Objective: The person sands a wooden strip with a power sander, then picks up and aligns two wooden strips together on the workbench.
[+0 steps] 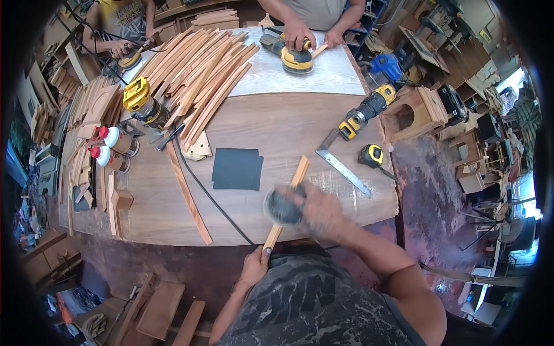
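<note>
- Gripping the near end of the wood strip, the left hand is closed around it at the edge of the table.
- Right hand, blurred, is wrapped over a round sanding pad that is pressed on the strip's middle.
- Strip lies slanted on the table, between a black sandpaper sheet and a metal square.
- Across the table, another person's hand rests on a yellow sander.

Wooden strip is tan, sandpaper sheet black, hand-held sander dark grey.
</note>
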